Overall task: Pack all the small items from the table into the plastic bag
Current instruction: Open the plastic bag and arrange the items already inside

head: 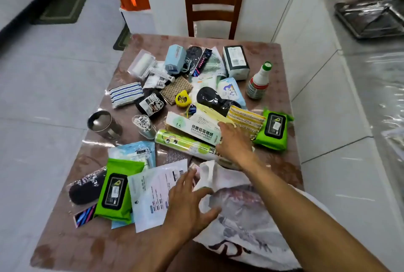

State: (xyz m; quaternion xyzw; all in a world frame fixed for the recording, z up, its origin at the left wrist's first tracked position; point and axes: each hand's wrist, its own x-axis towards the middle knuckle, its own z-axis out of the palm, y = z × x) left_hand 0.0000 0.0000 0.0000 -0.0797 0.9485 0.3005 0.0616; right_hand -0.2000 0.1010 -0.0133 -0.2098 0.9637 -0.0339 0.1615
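Note:
A white plastic bag (242,223) lies at the table's near right edge. My left hand (188,201) rests with spread fingers at the bag's left rim, over a white flat pouch (153,195). My right hand (234,143) reaches over the bag, fingers extended onto a green cling-film roll (181,144) and a white foil box (192,128). Small items cover the table: green wipes packs (115,195) (273,129), a yellow tape measure (182,98), a striped sponge (125,94) and a bottle (259,81).
The brown table (87,245) has bare room at its near left corner. A steel cup (102,124) and a swab jar (144,126) stand at the left. A wooden chair (214,1) is behind the table. A counter with a tray (369,20) runs along the right.

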